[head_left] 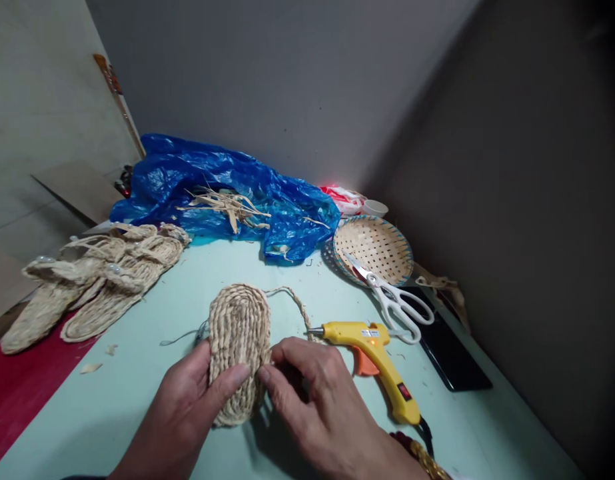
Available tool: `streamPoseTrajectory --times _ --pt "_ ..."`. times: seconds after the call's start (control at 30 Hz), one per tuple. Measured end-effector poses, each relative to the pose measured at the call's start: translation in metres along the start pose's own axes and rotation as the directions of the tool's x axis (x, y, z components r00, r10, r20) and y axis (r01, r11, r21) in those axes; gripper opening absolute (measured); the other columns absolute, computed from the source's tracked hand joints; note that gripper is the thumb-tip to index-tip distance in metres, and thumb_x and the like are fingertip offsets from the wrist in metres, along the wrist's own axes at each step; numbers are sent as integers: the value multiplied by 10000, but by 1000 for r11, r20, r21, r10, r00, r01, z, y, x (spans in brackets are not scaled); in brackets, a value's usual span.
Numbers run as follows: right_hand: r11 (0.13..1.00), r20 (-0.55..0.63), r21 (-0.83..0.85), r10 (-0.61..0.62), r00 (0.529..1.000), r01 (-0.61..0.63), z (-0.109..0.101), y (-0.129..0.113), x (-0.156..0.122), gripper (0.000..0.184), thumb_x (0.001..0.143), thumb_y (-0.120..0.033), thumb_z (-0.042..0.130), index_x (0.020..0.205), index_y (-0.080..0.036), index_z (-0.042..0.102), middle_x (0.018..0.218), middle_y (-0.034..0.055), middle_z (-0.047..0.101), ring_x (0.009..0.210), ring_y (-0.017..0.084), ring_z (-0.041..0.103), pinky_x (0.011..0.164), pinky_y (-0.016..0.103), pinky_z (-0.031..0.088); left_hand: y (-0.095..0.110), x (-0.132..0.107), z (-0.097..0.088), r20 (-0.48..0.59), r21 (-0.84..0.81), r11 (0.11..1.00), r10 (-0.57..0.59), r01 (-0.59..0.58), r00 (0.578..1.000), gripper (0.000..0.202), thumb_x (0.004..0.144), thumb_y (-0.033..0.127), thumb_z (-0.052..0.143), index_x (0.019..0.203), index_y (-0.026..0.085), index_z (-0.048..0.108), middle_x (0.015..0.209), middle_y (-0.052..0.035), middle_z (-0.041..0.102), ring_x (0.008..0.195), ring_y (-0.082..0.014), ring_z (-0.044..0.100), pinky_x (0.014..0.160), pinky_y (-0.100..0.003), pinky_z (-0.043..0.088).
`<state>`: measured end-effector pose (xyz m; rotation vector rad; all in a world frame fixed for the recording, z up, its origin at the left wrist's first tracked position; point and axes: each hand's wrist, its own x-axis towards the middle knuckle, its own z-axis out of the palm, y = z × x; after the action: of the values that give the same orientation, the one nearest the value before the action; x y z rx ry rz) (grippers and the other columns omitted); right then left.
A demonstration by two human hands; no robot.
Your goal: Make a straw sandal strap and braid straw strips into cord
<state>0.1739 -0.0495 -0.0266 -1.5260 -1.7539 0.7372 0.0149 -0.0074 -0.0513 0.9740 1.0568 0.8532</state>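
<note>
An oval woven straw sole (240, 333), made of braided cord coiled in rows, is held up above the pale green table. My left hand (192, 393) grips its lower left side, with the thumb lying across the front. At the lower right edge, the thumb and forefinger of my right hand (312, 393) pinch the rim; any small thing between the fingertips is hidden. From the sole's upper right, a loose braided straw cord (300, 303) curves down toward the nozzle of a yellow glue gun (370, 340). The gun lies on its side, just beyond my right hand.
White-handled scissors (397, 303) rest partly on a shallow woven basket (374, 247), beside a black phone (452, 353). Finished straw sandals (112, 280) lie at left. Behind sits a blue plastic bag (207, 167) with straw strips (230, 207). A grey wall (297, 87) bounds the table.
</note>
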Motion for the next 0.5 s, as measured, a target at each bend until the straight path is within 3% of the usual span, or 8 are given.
streamPoseTrajectory --times 0.13,0.23,0.4,0.5 --pt "999 -28 46 3 1000 -2 7 3 1 282 877 -218 495 612 -189 405 552 -47 408 514 87 378 502 230 253 -5 -2 0 -15 62 998 24 -23 1000 268 739 422 770 953 267 726 909 2 776 863 -232 692 734 -246 566" --pt "997 -16 78 26 1000 -24 7 5 2 301 889 -238 507 609 -190 406 546 -52 402 512 86 379 503 230 258 -4 -2 -3 9 74 997 16 -16 1000 257 740 393 775 951 251 734 892 -9 771 822 -227 686 725 -260 557" --pt "990 131 112 70 989 -84 -9 2 4 332 983 -327 492 713 -167 599 627 -37 541 584 90 454 579 222 340 7 2 -1 116 -110 987 -102 115 988 377 782 349 749 1140 243 694 1070 -40 761 1019 -278 681 807 -311 570" --pt "989 163 72 117 980 -130 -20 -1 4 290 965 -379 548 789 -185 672 651 -45 593 593 87 486 559 208 342 12 4 2 162 -184 972 -120 150 979 443 797 334 735 1223 243 656 1181 -48 735 1160 -304 628 844 -322 570"
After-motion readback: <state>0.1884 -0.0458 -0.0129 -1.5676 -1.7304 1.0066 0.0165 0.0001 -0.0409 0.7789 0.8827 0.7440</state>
